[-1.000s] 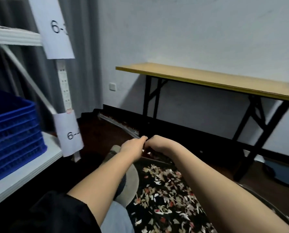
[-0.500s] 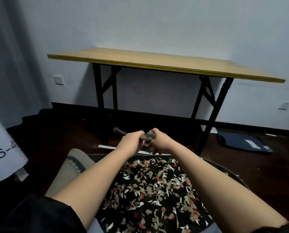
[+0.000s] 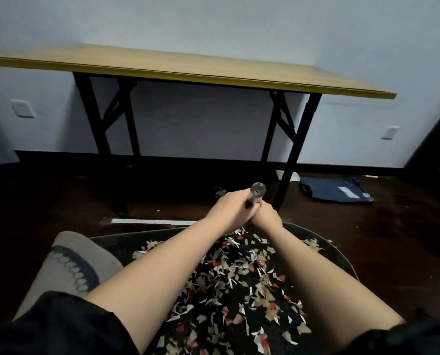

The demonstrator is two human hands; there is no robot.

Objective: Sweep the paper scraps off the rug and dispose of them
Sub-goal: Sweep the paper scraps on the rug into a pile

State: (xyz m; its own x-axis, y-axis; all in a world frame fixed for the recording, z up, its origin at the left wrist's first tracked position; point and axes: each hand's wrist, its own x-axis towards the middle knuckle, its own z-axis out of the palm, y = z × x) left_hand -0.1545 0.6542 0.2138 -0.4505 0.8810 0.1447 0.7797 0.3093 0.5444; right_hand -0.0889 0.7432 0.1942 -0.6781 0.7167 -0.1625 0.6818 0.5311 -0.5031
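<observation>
Pale wall [image 3: 213, 19] fills the far side of the room, with a dark skirting strip along its foot and two white wall plates, one [image 3: 22, 108] at the left and one [image 3: 390, 132] at the right. Against that wall stands a folding desk [image 3: 188, 66] with a yellow-edged wooden top and black crossed legs. Under its right end, on the dark brown floor [image 3: 47, 196], lies a flat navy bag [image 3: 334, 188] with a white label. A thin white strip [image 3: 152, 221] lies on the floor just ahead of the rug's far edge.

Close to the person, a black rug [image 3: 324, 252] spreads across the floor, and paper scraps [image 3: 239, 283] in white, tan and red lie thick over its middle, thinning toward the far edge. Off the rug's left edge sits a grey mat [image 3: 67, 262] with a dark ring pattern.

Both bare forearms reach forward over the scraps from black sleeves [image 3: 55, 326]. The left hand [image 3: 230, 210] is wrapped round a grey handle [image 3: 256, 192], fingers curled tight just below its rounded end, which points up toward the camera. The right hand [image 3: 266, 218] sits directly below and against the left one, its fingers also curled round the same handle. What lies at the handle's lower end is hidden behind the hands. Both hands hover above the rug's far edge.
</observation>
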